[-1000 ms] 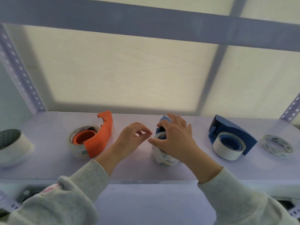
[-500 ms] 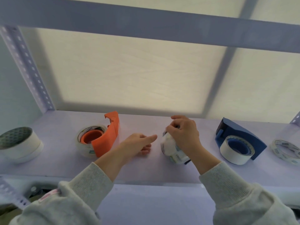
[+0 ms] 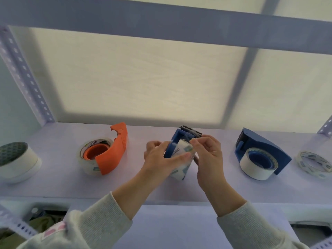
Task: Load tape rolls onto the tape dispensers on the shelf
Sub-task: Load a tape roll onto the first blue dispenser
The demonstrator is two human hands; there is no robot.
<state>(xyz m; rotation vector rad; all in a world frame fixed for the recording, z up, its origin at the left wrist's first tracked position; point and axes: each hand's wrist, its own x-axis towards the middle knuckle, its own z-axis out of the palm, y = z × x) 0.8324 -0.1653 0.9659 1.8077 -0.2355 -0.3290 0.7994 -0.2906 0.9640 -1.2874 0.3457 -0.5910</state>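
A blue tape dispenser (image 3: 177,141) with a clear printed tape roll (image 3: 180,168) on it stands tilted on edge at the middle of the shelf, its toothed blade at the top. My left hand (image 3: 159,160) grips its left side. My right hand (image 3: 208,151) pinches the tape's end near the blade. An orange dispenser (image 3: 112,155) lies to the left with a clear roll (image 3: 88,159) on it. Another blue dispenser (image 3: 264,151) with a white roll (image 3: 255,168) lies to the right.
A loose clear roll (image 3: 314,164) lies at the shelf's (image 3: 53,177) far right. A thick white roll (image 3: 16,160) sits at the far left. Perforated posts (image 3: 27,76) stand at both ends. A crossbeam (image 3: 161,20) runs overhead.
The middle dispenser has been turned up on edge so its blade shows. My left hand moved from the shelf onto it, and my right hand shifted to the tape end near the blade.
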